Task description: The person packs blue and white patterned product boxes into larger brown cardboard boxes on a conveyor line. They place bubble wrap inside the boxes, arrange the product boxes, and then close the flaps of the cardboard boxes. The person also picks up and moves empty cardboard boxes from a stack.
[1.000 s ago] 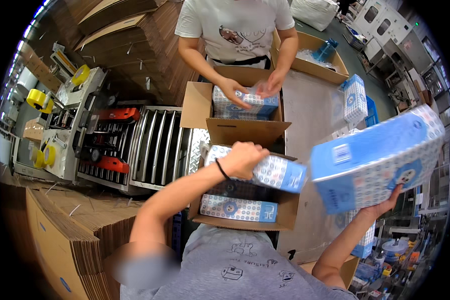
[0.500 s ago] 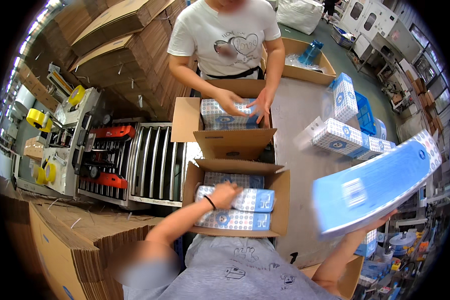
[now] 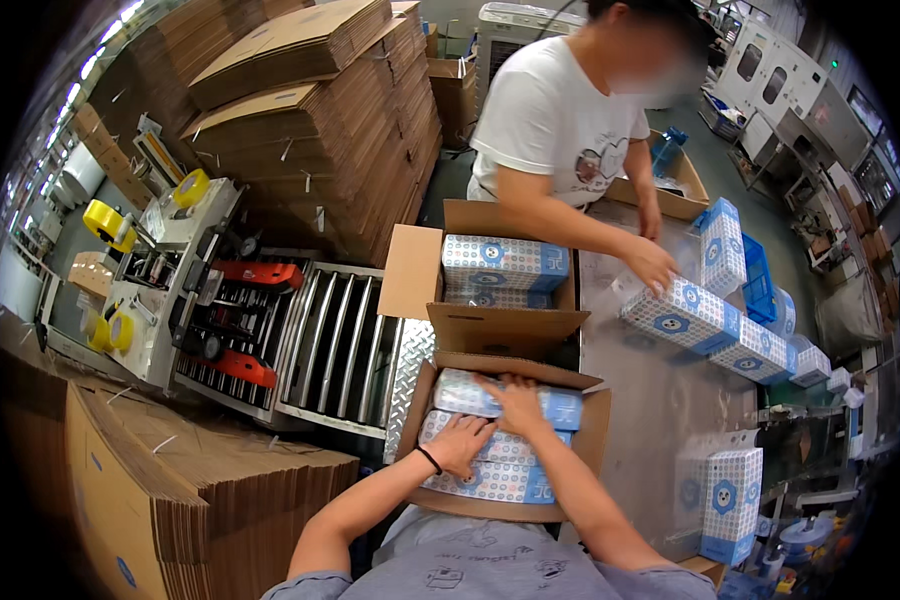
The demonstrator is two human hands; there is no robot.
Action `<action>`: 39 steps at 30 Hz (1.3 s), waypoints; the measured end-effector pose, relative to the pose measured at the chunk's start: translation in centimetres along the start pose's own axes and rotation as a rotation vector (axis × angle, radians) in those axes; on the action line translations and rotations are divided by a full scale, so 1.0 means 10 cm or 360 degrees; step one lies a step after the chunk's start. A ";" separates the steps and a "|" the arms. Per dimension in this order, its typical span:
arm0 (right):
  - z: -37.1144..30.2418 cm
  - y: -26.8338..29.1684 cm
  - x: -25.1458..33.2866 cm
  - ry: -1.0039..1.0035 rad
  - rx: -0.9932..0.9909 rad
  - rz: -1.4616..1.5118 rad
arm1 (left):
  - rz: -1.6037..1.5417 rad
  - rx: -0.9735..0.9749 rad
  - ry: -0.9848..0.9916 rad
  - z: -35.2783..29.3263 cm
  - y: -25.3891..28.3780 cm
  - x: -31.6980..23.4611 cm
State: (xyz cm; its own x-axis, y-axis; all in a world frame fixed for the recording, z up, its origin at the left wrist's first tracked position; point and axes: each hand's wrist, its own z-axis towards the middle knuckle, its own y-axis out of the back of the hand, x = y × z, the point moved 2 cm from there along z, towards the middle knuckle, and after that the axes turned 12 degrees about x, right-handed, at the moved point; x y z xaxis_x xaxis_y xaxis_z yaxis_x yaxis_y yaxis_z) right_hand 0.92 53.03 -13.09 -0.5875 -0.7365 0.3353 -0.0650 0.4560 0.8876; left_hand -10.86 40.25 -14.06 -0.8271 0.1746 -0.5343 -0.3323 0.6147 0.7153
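far pack (image 3: 562,408) is in the near carton (image 3: 592,440), along its far wall — mid pack (image 3: 510,448) just beside it, then near pack (image 3: 500,482) on my body side. my right hand (image 3: 515,405) lies on far pack, fingers spread, palm down, not clenched round anything; can't tell from here if the tips hook over the far edge. my left hand (image 3: 457,444) is spread too, flat on mid pack, fingers toward far pack.

risks as i read them: far pack looks a bit skewed vs the other two, so uneven pressure could wedge a corner on the carton wall or leave one end proud. push too hard w/ flat hands & the thin sides prob dent. fingertips could also get pinched btwn packs b/c the fit looks tight.

beyond that: far carton (image 3: 410,270) w/ packs inside; its near flap is close to mine, so a shove might snag flaps. co-worker's hand (image 3: 652,265) is at the end of a table pack (image 3: 675,312); standing pack (image 3: 732,505) on the right side of the table (image 3: 620,440) could tip if my right elbow swings out. roller conveyor (image 3: 330,345) off left.
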 end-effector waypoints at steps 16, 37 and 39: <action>-1.53 -0.59 -0.44 -0.0030 0.0223 0.0807 | 0.0283 -0.0252 -0.0249 -0.36 -0.05 0.24; -1.29 -0.50 -0.59 0.0060 0.0049 0.0091 | 0.0233 -0.0152 -0.0688 0.46 -0.33 0.14; -1.18 -0.58 -0.71 0.0116 0.0116 0.0076 | 0.0252 0.0233 -0.0527 0.34 -0.24 0.03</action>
State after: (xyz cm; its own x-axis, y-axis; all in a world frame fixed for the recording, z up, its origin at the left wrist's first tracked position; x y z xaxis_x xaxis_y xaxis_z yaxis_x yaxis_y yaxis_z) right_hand 14.96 49.72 -16.85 -0.5311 -0.7462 0.4013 -0.0981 0.5246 0.8457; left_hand -8.81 41.43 -17.45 -0.6642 0.5000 -0.5558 -0.1243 0.6592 0.7416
